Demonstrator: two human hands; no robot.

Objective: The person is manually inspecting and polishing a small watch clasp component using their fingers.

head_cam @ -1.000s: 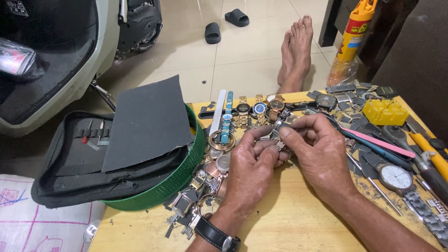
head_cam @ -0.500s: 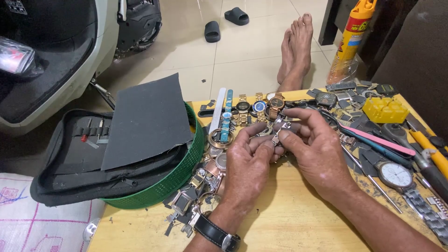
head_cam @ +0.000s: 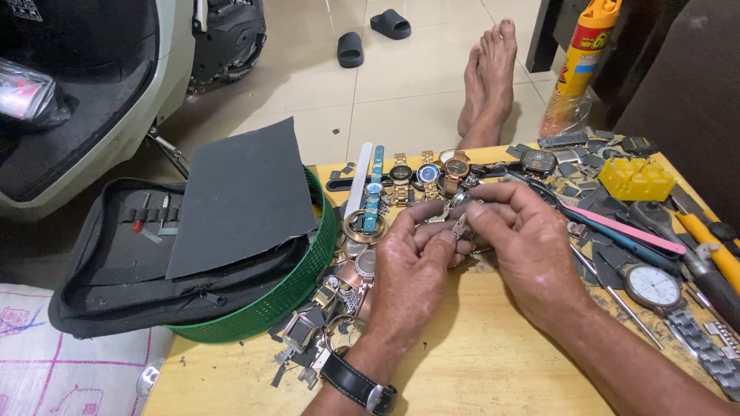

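My left hand (head_cam: 408,281) and my right hand (head_cam: 528,246) meet over the middle of the wooden table (head_cam: 478,362). Together they pinch a small silver metal watch part (head_cam: 460,223) between thumbs and fingertips; most of it is hidden by the fingers. A black strap watch (head_cam: 356,383) sits on my left wrist. Just beyond the hands lies a row of wristwatches (head_cam: 420,176) with gold, silver and blue faces.
A green basket (head_cam: 293,289) at the left holds an open black tool case (head_cam: 116,262) and a dark sheet of sandpaper (head_cam: 235,196). Loose watch pieces (head_cam: 320,323) lie beside it. Right side: a yellow block (head_cam: 636,179), screwdrivers (head_cam: 705,246), a white-faced watch (head_cam: 653,286). Bare feet (head_cam: 486,77) rest beyond the table.
Both hands have shifted slightly toward the far side of the table and turned the small metal part between the fingertips; everything else stays put.
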